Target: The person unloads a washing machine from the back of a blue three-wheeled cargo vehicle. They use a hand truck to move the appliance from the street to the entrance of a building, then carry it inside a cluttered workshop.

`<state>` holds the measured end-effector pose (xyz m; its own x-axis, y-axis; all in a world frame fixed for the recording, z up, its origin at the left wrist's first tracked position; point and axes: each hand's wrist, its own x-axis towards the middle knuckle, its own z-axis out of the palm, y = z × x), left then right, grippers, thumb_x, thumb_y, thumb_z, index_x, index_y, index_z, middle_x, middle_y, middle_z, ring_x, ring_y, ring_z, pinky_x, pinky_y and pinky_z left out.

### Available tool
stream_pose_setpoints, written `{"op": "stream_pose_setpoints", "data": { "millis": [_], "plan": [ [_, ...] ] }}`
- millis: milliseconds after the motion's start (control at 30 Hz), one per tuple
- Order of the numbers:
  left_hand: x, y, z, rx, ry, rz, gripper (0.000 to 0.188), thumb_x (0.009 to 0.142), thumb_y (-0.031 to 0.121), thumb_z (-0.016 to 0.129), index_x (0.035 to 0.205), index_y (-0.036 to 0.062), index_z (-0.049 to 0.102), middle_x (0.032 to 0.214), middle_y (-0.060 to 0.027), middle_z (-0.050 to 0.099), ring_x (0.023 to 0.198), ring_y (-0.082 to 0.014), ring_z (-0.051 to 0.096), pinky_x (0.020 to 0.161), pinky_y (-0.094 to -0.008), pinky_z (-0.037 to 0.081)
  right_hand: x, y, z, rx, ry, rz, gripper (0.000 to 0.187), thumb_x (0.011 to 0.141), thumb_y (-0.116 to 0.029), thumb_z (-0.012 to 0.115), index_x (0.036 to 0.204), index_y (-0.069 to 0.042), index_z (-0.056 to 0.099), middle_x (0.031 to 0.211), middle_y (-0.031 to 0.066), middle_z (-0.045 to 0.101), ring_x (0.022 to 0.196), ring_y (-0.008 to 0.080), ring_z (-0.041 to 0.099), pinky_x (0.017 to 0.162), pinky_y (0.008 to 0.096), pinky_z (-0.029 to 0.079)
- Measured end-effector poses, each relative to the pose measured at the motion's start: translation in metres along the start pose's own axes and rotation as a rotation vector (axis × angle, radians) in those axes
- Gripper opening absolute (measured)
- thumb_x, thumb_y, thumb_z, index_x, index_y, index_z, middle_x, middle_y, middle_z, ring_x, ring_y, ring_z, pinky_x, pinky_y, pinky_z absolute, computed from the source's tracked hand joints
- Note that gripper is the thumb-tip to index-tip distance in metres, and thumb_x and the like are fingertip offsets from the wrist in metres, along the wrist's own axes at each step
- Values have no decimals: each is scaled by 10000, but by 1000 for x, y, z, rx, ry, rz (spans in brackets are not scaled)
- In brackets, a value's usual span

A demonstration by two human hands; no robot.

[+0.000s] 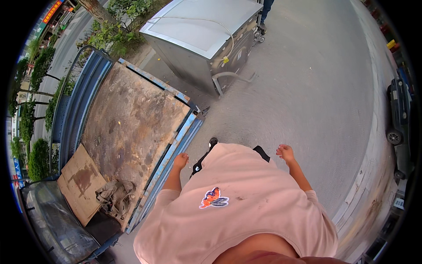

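Observation:
My left hand (181, 160) hangs beside the blue side rail (169, 154) of a cargo truck bed, its fingers loosely bent and holding nothing. Out to my right, my right hand (285, 152) is held over the pavement, fingers apart and nothing in them. Ahead of me stands a large stainless-steel cabinet-like appliance (180, 61) with a pale top panel. A thin cord (215, 21) lies across that panel and hangs down one side, and a grey hose (233, 74) sticks out low at its near corner. Neither hand touches the appliance.
The rusty truck bed (132, 114) holds a stained cardboard sheet (82, 185) and a crumpled dark cloth (116, 198). Behind the appliance, another person's leg and shoe (263, 22) show beside small wheels (260, 38). Shrubs (116, 33) grow at far left; parked cars (398, 114) line the right.

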<state>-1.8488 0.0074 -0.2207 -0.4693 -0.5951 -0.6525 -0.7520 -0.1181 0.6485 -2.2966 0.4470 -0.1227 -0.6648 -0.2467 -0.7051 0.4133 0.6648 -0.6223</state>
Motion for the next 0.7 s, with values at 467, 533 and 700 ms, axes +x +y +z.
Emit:
{"op": "stream_pose_setpoints", "data": {
  "millis": [467,533,700],
  "plan": [
    [22,22,9,-33,-84,60,270,966,227,616,1078,-14,664,878,-90,717,726,-174,694,711,-314,542,-9,53,-9,67,28,102,358,929,-222,598,1244,-52,589,971,75,706,793,191,694,651,346,494],
    [21,34,13,-90,-112,63,269,972,211,610,1081,-31,651,859,-83,700,712,-165,672,692,-302,542,-11,61,-14,78,35,109,345,928,-220,598,1230,-53,593,960,74,704,781,189,692,638,345,491],
    [10,51,8,-42,-134,81,260,974,203,610,1075,-33,650,872,-86,684,756,-161,663,695,-309,556,-10,72,-11,110,33,99,297,925,-209,602,1176,-51,609,928,75,698,754,184,688,603,339,487]
  ]
}}
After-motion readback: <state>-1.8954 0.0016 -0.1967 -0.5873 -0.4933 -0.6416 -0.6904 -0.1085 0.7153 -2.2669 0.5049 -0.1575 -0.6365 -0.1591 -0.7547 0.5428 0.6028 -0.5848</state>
